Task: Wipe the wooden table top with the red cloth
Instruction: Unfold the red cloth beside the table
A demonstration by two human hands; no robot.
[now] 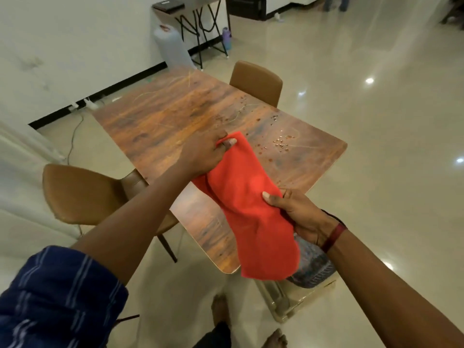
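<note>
Red cloth (248,204) held off the surface over the near-right part of the wooden counter (163,116), its lower end hanging past the near corner. Left hand (206,154) pinches the far corner, thumb on top; right hand (298,214) grips the right edge, thumb pressed on the fabric. Wiping not begun, by my reading. Risks: droplets (281,144) sit on the far-right part of the counter, near its right edge, so a stroke toward that side would likely push water onto the floor (376,146); a cloth set down bunched would smear rather than lift; the loose tail could snag the patterned object (313,270) below the right hand, identity unclear. Cloth appearance: plain red-orange, soft, no print, slack with 2 or 3 long folds between the hands; looks dry, not certain.
</note>
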